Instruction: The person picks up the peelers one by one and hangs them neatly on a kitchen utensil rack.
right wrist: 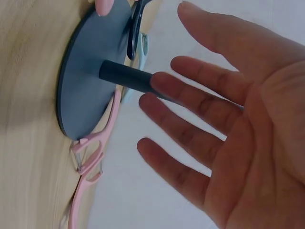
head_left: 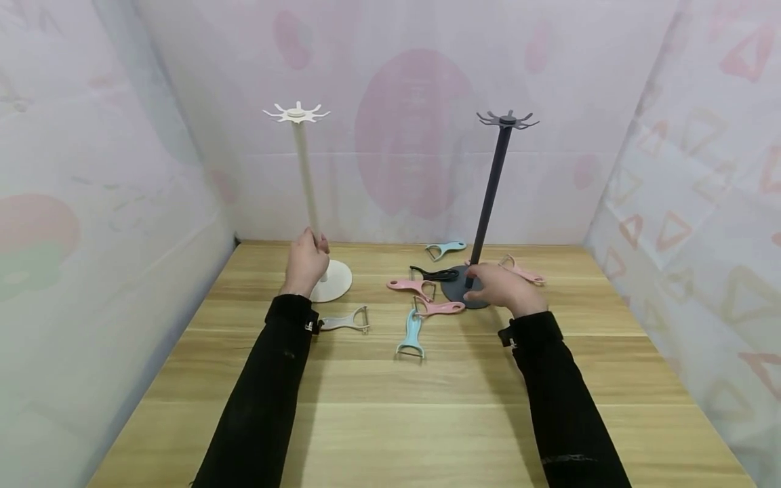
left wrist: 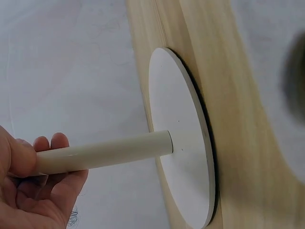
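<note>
My left hand (head_left: 307,264) grips the lower pole of a white stand (head_left: 305,169), whose top spreads into several hooks. The left wrist view shows thumb and fingers curled round the pole, above its round base (left wrist: 176,129). My right hand (head_left: 503,288) is beside the pole of a dark grey stand (head_left: 493,183) of the same form. Its fingers (right wrist: 183,131) are spread and nearly straight, holding nothing, in the right wrist view. Around the dark round base (right wrist: 86,90) lie peelers: a black one (head_left: 441,275), pink ones (head_left: 445,309) and a light blue one (head_left: 413,329).
A pale grey peeler (head_left: 338,322) lies by the left wrist. Another light blue peeler (head_left: 451,247) is at the table's back edge, and a pink one (head_left: 527,274) lies behind the right hand. Patterned cloth walls (head_left: 415,183) enclose the wooden table (head_left: 390,427) at back and sides.
</note>
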Tool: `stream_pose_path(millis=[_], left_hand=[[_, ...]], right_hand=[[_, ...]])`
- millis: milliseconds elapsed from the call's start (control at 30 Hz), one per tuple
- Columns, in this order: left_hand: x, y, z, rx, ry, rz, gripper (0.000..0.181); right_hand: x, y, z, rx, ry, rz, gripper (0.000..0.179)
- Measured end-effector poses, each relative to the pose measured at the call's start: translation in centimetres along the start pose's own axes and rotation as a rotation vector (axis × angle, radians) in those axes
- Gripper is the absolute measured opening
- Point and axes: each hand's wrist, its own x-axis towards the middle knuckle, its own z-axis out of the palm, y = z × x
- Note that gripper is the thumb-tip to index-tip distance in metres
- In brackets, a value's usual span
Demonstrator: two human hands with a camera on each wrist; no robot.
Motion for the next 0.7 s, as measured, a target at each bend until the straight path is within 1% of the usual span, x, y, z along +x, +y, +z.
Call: stream_pose_path(millis=[133,233,400,433,533,633,667,700], left_hand=[[-0.7,0.0,0.0,-0.001,-0.025,0.007,0.024],[-1.0,0.1,-0.2,-0.006,-0.054,-0.005,0.022],[-1.5,0.5,-0.7,-0.025,-0.101,-0.016,0.02],[-1.7,0.5,-0.8,-0.025,-0.107,-0.016,0.02],[-2.3,0.7,-1.1,-0.031,-0.128,-0.022,0.021],[-2.8,0.9,-1.3,-0.047,-0.143,-0.037,0.023],[-2.9,1.0,-1.4,-0.054,-0.148,-0.042,0.024],[-3.0,1.1,-1.5,-0.063,-0.153,-0.05,0.024]], right_hand=[[0.8,-0.2,0.9,0.007,0.016,-0.06,0.054],[1.5,-0.3,1.8,0.006,0.029,-0.106,0.048],[2.5,-0.5,3.1,0.003,-0.003,-0.154,0.047],[3.1,0.5,3.8,0.004,-0.002,-0.188,0.047],[3.4,0.0,4.4,-0.013,-0.016,-0.225,0.037],[3.9,-0.3,4.9,-0.015,-0.008,-0.252,0.023],[3.5,-1.4,4.5,-0.021,-0.011,-0.234,0.019],[3.6,-1.6,4.7,-0.019,-0.002,-0.237,0.017]])
